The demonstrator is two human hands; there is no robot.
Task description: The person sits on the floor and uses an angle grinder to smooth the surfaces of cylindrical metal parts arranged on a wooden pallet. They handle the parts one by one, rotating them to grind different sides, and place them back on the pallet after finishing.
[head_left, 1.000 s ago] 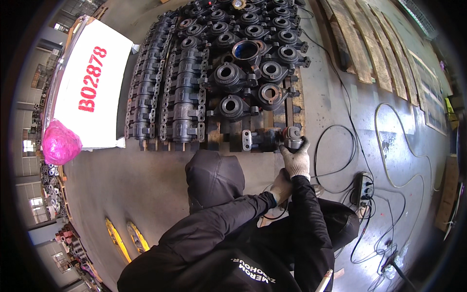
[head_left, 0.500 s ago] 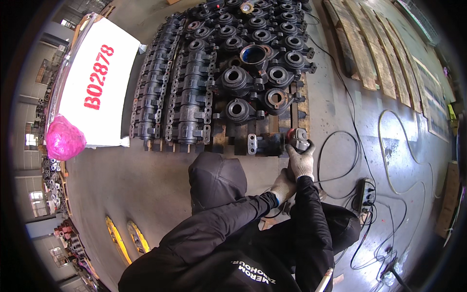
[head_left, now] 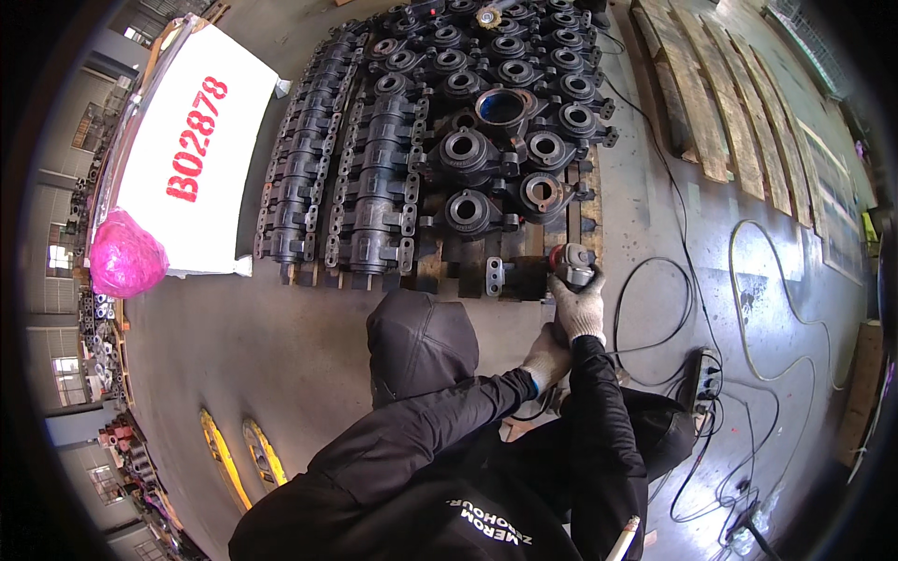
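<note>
Both my hands wear pale knit gloves and are closed round an angle grinder (head_left: pixel 577 262) with a silver head and a reddish guard. My right hand (head_left: pixel 582 310) wraps its front, just behind the head. Lower down and to the left, my left hand (head_left: pixel 546 359) grips the grinder's rear body, which is mostly hidden by the gloves. The grinder's head is at the right end of a black metal casting (head_left: pixel 520 278) with a holed flange, at the near edge of the pallet. Where the disc meets the casting is hidden.
Beyond stand rows of black ring-shaped castings (head_left: pixel 466 211) and long cylindrical ones (head_left: pixel 374 192) on wooden pallets. A power strip (head_left: pixel 702 374) and looped cables lie to the right. A white case (head_left: pixel 220 140) stands left, near yellow forks (head_left: pixel 223 453). Wooden slats (head_left: pixel 720 103) lie at far right.
The whole view has shifted slightly, so the castings appear a little to the right. My hands keep the same grip on the grinder, close to the casting's right end.
</note>
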